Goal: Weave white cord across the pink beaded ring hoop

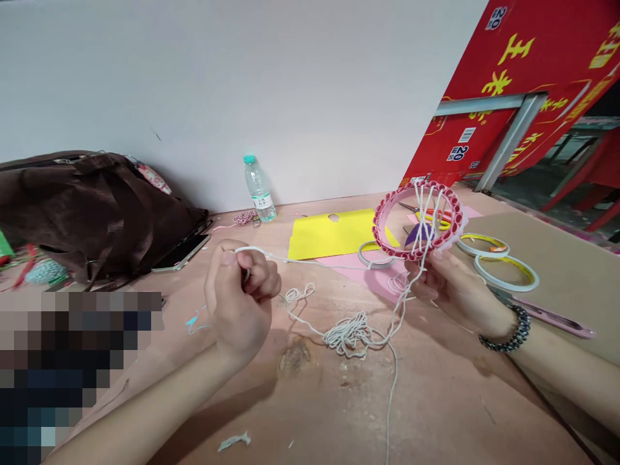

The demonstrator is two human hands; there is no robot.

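Note:
My left hand [241,294] is closed, pinching a length of white cord [310,271] between its fingers above the table. My right hand [448,287] grips the lower edge of a pink ring frame [382,223] with a red beaded rim, and white cords [426,213] are strung across its opening. The cord runs from my left hand towards the ring. A loose tangle of white cord [349,332] lies on the table below, between my hands. A dark beaded bracelet [506,329] circles my right wrist.
Several tape rolls [506,272] and sheets of yellow paper [329,236] and pink paper [358,274] lie on the wooden table [310,400]. Further back are a water bottle [259,187], a phone [181,252] and a brown bag [92,213]. A red printed board [508,84] leans at the right.

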